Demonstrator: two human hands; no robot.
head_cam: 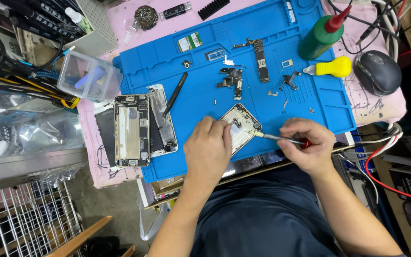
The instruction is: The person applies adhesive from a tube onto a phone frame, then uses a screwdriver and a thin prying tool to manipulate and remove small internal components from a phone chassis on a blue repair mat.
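Left hand (209,147) pins the phone shell (241,124) flat; right hand (308,145), fist-curled, grips a screwdriver (281,138).

Small green-and-white labelled card (190,42) at top of blue mat (196,90). Clear plastic box (89,77) at mat's left edge. Crumpled clear plastic bags (29,131) far left. Phone screen panel (163,120), face down, on mat's left side.

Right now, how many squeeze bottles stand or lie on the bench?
2. A green bottle with red nozzle stands at the blue mat's far right edge; a yellow bottle lies just below it, beside the computer mouse. Clutter at far left may hide more.
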